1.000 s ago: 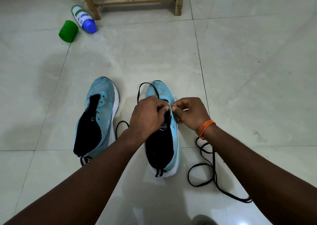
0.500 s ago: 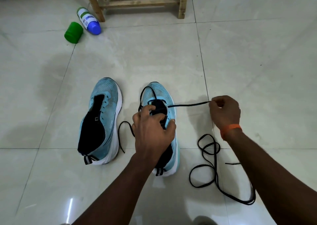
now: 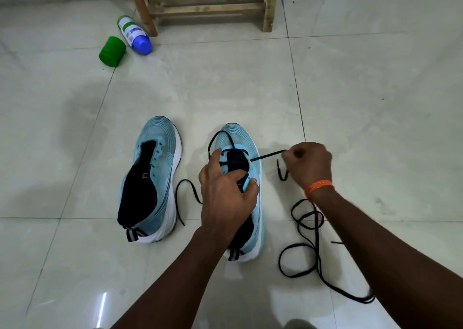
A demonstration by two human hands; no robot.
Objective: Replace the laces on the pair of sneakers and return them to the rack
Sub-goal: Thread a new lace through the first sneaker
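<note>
- Right hand (image 3: 309, 164) has drawn rightward off the light-blue knit sneaker (image 3: 239, 134), pinching a flat black lace (image 3: 266, 155) taut.
- Left hand (image 3: 225, 193) grips that sneaker's upper.

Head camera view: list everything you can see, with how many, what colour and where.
unlaced sneaker: one, light blue, floor, left of the other
part-laced sneaker: one, light blue, under left hand
threaded lace: one, black, through front eyelets
loose lace: one as far as shows, black, heaped right of sneakers
rack: one, wooden, top of view
bottle: one, white with blue end, lying by rack leg
lid: one, green, beside bottle
floor: pale tiles
wristband: one, orange, right wrist
left hand: grips part-laced sneaker
right hand: pinches threaded lace
</note>
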